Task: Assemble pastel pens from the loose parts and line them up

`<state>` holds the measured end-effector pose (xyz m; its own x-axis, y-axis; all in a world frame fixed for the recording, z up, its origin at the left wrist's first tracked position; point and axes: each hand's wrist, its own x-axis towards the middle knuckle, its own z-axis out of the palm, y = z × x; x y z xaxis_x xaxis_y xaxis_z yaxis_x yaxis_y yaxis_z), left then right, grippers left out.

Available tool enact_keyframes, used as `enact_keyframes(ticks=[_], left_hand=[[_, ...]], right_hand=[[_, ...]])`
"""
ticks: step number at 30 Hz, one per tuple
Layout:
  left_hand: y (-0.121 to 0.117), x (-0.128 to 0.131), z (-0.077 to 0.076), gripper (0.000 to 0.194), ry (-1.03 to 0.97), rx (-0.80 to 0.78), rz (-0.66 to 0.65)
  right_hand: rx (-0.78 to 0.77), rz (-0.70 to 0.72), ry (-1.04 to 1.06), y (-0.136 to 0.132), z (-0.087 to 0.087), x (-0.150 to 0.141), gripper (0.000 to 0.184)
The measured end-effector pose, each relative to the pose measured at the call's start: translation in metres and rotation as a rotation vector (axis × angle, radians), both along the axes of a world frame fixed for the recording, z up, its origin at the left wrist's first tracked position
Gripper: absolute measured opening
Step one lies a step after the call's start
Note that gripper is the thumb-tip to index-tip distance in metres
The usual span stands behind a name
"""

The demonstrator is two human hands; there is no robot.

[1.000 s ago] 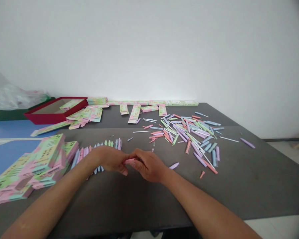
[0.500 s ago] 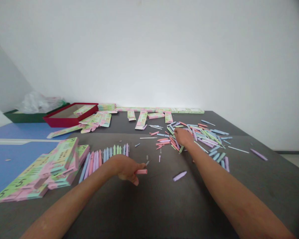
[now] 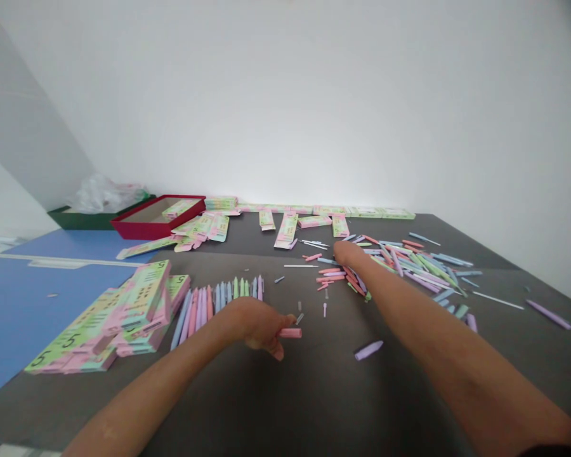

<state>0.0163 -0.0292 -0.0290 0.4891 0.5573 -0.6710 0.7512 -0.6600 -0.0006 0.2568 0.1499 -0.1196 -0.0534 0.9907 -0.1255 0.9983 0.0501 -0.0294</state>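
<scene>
Gripping a pink barrel [image 3: 292, 332], the left hand [image 3: 257, 325] points rightward, while the right hand [image 3: 350, 255] reaches forward, its grip hidden.

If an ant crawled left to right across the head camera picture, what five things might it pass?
Stacked pink-and-green cardboard boxes, row of pastel plastic pens, pink plastic tube in the left hand, pale purple tapered plastic tube, slender purple plastic piece.
</scene>
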Motion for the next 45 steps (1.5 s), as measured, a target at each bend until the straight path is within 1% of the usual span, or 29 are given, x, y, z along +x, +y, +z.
enact_keyframes(ticks=[3,7,9,11,12,13,15,16,18,20,23,26,29,32,34,35,39,41,43,45], left_hand=[[0.000,0.001,-0.002,0.080,0.004,-0.002,-0.015],[-0.002,0.002,-0.001,0.079,-0.004,-0.006,-0.032],[-0.003,0.002,0.001,0.077,-0.016,-0.017,-0.045],[-0.005,0.002,0.004,0.075,-0.019,-0.033,-0.061],[-0.005,0.003,0.004,0.074,-0.018,-0.034,-0.067],[-0.006,0.003,0.005,0.073,-0.018,-0.032,-0.070],[-0.008,0.005,0.005,0.072,-0.020,-0.027,-0.074],[-0.009,0.006,0.004,0.071,-0.021,-0.028,-0.077],[-0.010,0.008,0.002,0.070,-0.017,-0.035,-0.089],[-0.011,0.010,0.001,0.070,-0.009,-0.037,-0.103],[-0.013,0.012,0.000,0.069,0.004,-0.043,-0.118],[-0.015,0.014,0.000,0.065,0.023,-0.054,-0.116],[-0.015,0.017,-0.001,0.066,0.044,-0.058,-0.111],[-0.014,0.018,-0.005,0.067,0.063,-0.067,-0.115],[-0.014,0.018,-0.008,0.068,0.066,-0.075,-0.116],[-0.014,0.018,-0.010,0.067,0.064,-0.078,-0.114],[-0.014,0.019,-0.017,0.067,0.070,-0.089,-0.109],[-0.014,0.021,-0.019,0.068,0.077,-0.095,-0.116],[-0.015,0.022,-0.021,0.069,0.088,-0.098,-0.122],[-0.016,0.023,-0.021,0.069,0.094,-0.094,-0.121]], right_hand=[[-0.003,-0.005,0.009,0.000,0.002,-0.002,0.033],[0.094,-0.006,0.061,-0.009,0.018,-0.002,0.030],[0.151,-0.002,0.088,-0.023,0.026,-0.001,0.034],[0.187,0.027,0.127,-0.046,0.030,0.003,0.037],[0.193,0.052,0.156,-0.060,0.029,0.005,0.039],[0.220,0.122,0.246,-0.076,0.027,0.007,0.037],[0.242,0.173,0.330,-0.107,0.019,0.011,0.024],[0.225,0.182,0.361,-0.121,0.014,0.012,0.019],[0.169,0.146,0.455,-0.142,0.004,0.013,0.015],[0.131,0.128,0.527,-0.153,-0.004,0.012,0.011],[0.177,0.162,0.565,-0.157,-0.012,0.006,0.002],[0.214,0.261,0.583,-0.160,-0.019,0.000,0.006],[0.194,0.332,0.585,-0.166,-0.025,-0.004,0.005],[0.138,0.387,0.620,-0.171,-0.027,0.001,0.011],[0.078,0.391,0.682,-0.170,-0.027,0.006,0.016],[0.056,0.368,0.702,-0.170,-0.026,0.009,0.017],[0.043,0.252,0.646,-0.170,-0.024,0.013,0.014],[0.032,0.263,0.612,-0.174,-0.023,0.009,0.016],[0.032,0.304,0.585,-0.179,-0.022,0.002,0.018],[0.077,0.355,0.535,-0.183,-0.021,-0.004,0.012]])
